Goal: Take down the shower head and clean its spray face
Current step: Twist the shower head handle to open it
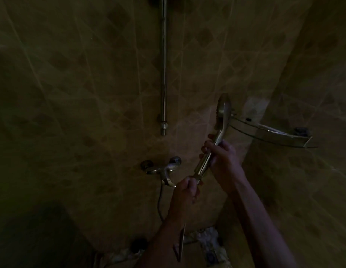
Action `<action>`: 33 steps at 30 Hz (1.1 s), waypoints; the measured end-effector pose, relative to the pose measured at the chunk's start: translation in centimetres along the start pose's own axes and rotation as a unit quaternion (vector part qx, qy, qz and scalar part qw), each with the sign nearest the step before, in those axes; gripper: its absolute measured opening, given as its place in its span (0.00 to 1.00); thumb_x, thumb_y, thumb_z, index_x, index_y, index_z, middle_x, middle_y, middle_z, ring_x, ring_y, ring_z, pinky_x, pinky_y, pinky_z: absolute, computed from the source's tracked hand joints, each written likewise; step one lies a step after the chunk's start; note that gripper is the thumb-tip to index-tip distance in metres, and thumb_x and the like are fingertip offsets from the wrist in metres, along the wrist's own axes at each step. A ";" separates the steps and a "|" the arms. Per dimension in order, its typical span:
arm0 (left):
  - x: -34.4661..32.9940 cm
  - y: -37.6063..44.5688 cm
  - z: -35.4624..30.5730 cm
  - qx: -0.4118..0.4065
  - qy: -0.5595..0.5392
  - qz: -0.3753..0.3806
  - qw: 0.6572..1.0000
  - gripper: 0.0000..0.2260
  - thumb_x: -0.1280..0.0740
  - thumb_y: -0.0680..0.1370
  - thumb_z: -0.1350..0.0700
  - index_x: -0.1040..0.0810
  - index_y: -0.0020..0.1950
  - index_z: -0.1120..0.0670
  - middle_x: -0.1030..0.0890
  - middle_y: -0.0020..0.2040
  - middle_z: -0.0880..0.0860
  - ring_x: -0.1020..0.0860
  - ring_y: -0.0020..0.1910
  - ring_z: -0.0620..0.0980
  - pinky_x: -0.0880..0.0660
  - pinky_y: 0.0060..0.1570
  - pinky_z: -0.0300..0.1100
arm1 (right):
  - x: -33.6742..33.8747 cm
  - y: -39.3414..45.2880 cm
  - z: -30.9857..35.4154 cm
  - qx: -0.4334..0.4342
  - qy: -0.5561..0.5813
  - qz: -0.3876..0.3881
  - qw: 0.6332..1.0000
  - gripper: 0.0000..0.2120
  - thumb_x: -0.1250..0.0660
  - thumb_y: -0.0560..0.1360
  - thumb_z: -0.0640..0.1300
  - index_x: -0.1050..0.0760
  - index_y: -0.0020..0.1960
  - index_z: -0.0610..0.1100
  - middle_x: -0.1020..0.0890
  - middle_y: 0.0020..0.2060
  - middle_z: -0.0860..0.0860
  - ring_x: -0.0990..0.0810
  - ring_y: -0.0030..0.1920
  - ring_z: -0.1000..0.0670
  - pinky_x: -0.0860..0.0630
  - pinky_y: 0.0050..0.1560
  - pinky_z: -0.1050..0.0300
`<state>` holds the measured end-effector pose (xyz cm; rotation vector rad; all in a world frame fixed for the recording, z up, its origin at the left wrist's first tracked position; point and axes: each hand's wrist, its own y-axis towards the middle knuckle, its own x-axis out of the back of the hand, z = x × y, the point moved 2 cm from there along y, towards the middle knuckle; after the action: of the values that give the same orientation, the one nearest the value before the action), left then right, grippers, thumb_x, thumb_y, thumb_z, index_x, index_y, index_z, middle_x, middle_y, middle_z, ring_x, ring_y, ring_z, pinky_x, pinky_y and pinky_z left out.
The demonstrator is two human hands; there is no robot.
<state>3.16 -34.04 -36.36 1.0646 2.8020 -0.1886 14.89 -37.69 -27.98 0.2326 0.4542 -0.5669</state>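
Head view, frame centre: right hand (223,159) grips shower head (223,111) handle steady while left hand (184,190) pinches its hose nut (197,177), likely unscrewing.

A dim tiled wall (91,93) fills most of the view. A chrome rail (164,64) runs upright down it. Lower, a chrome mixer tap (162,167) is fixed to the wall. To the right, a curved glass corner shelf (270,132) spans the corner. Pebbled floor (208,242) shows below.
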 end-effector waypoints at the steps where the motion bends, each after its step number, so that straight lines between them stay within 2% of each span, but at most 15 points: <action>1: -0.1 -0.1 -0.1 -0.003 0.005 0.003 1.000 0.12 0.45 0.83 0.59 0.27 0.42 0.56 0.35 0.22 0.43 0.39 0.20 0.38 0.43 0.21 0.30 | 0.1 0.0 0.0 0.008 -0.023 -0.007 1.000 0.11 0.33 0.74 0.36 0.26 0.55 0.41 0.23 0.43 0.48 0.24 0.44 0.50 0.26 0.48 0.53; 5: -0.6 -0.1 -0.5 0.000 0.016 0.011 1.000 0.10 0.43 0.82 0.62 0.27 0.43 0.56 0.35 0.26 0.45 0.39 0.21 0.38 0.43 0.22 0.30 | 0.6 0.2 0.0 0.025 -0.063 -0.018 0.998 0.16 0.33 0.75 0.37 0.28 0.62 0.39 0.23 0.43 0.48 0.23 0.44 0.51 0.24 0.48 0.55; 8: -0.9 0.1 -0.6 0.017 0.030 0.009 0.999 0.10 0.43 0.80 0.67 0.27 0.42 0.56 0.35 0.28 0.47 0.38 0.21 0.38 0.43 0.22 0.31 | 0.7 0.5 0.4 0.017 -0.072 -0.014 0.997 0.12 0.35 0.76 0.37 0.26 0.59 0.38 0.22 0.47 0.47 0.22 0.50 0.48 0.24 0.51 0.54; 12: -1.0 0.6 -0.5 0.013 0.023 0.003 1.000 0.11 0.43 0.82 0.63 0.26 0.42 0.55 0.37 0.28 0.47 0.38 0.22 0.38 0.42 0.22 0.31 | 0.6 0.9 0.4 0.031 -0.057 0.002 0.998 0.08 0.40 0.78 0.34 0.25 0.54 0.38 0.17 0.45 0.48 0.19 0.56 0.45 0.24 0.55 0.51; 14: -0.9 1.1 -0.4 0.014 0.015 -0.003 1.000 0.11 0.43 0.82 0.62 0.26 0.42 0.54 0.36 0.28 0.47 0.38 0.21 0.38 0.41 0.22 0.31 | 0.4 1.2 0.4 0.037 -0.034 0.003 0.999 0.09 0.42 0.79 0.33 0.26 0.57 0.37 0.17 0.47 0.44 0.18 0.56 0.42 0.23 0.56 0.49; 16: -0.9 1.7 -0.3 0.006 0.010 -0.006 1.000 0.08 0.40 0.80 0.56 0.26 0.42 0.54 0.36 0.28 0.47 0.38 0.22 0.38 0.41 0.22 0.31 | 0.4 1.2 0.5 0.037 -0.006 -0.003 0.999 0.11 0.44 0.80 0.33 0.28 0.59 0.38 0.18 0.50 0.41 0.18 0.55 0.41 0.22 0.56 0.47; 18: -0.8 2.2 -0.5 -0.008 0.015 -0.004 1.000 0.06 0.39 0.73 0.52 0.27 0.40 0.53 0.36 0.28 0.47 0.38 0.24 0.40 0.42 0.22 0.31 | 0.5 1.3 0.7 0.042 0.022 0.000 0.999 0.11 0.46 0.80 0.32 0.29 0.59 0.38 0.19 0.50 0.41 0.18 0.51 0.43 0.22 0.52 0.48; 20: -0.8 2.6 -0.7 -0.014 0.016 0.007 1.000 0.04 0.40 0.70 0.53 0.28 0.39 0.52 0.36 0.28 0.47 0.40 0.24 0.41 0.43 0.22 0.32 | 0.6 1.5 1.1 0.040 0.050 0.019 0.998 0.12 0.47 0.78 0.30 0.29 0.58 0.37 0.20 0.49 0.41 0.20 0.48 0.45 0.21 0.49 0.50; 24: -1.2 3.2 -0.6 -0.012 0.017 0.011 1.000 0.07 0.39 0.78 0.55 0.27 0.40 0.52 0.35 0.26 0.45 0.39 0.22 0.38 0.43 0.22 0.31 | 0.5 2.3 1.6 0.033 0.052 0.025 0.998 0.10 0.41 0.76 0.32 0.28 0.55 0.37 0.23 0.44 0.44 0.22 0.46 0.48 0.26 0.49 0.50; 27: -1.4 4.0 -0.2 -0.009 -0.002 0.010 1.000 0.08 0.39 0.75 0.50 0.27 0.40 0.53 0.35 0.25 0.44 0.39 0.23 0.40 0.43 0.23 0.32 | 0.6 2.9 1.4 0.052 -0.016 -0.015 0.998 0.15 0.34 0.74 0.37 0.25 0.60 0.37 0.23 0.42 0.46 0.22 0.43 0.51 0.24 0.49 0.53; 29: -1.2 4.3 -0.3 0.001 -0.003 0.004 1.000 0.08 0.38 0.77 0.51 0.27 0.41 0.53 0.34 0.24 0.44 0.38 0.22 0.39 0.43 0.23 0.32 | 0.7 3.1 1.4 0.055 -0.034 -0.011 0.998 0.13 0.35 0.75 0.37 0.24 0.60 0.39 0.23 0.42 0.45 0.21 0.42 0.50 0.22 0.50 0.53; 31: -0.8 4.6 -0.3 0.012 0.006 -0.009 1.000 0.09 0.40 0.82 0.55 0.25 0.43 0.53 0.33 0.24 0.44 0.37 0.22 0.39 0.42 0.24 0.34 | 0.8 3.2 1.4 0.047 -0.045 -0.003 0.998 0.13 0.39 0.77 0.34 0.25 0.61 0.41 0.20 0.46 0.44 0.19 0.47 0.48 0.21 0.54 0.52; 33: -0.5 4.7 -0.5 0.017 0.004 -0.016 1.000 0.10 0.42 0.82 0.56 0.25 0.43 0.53 0.33 0.23 0.44 0.37 0.22 0.39 0.42 0.25 0.36 | 0.8 3.3 1.5 0.048 -0.037 0.005 0.998 0.15 0.40 0.78 0.33 0.27 0.63 0.41 0.19 0.50 0.43 0.18 0.54 0.46 0.22 0.56 0.50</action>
<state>6.65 -30.85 -36.14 1.0316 2.8335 -0.2358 17.93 -35.87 -26.74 0.3048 0.3540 -0.5869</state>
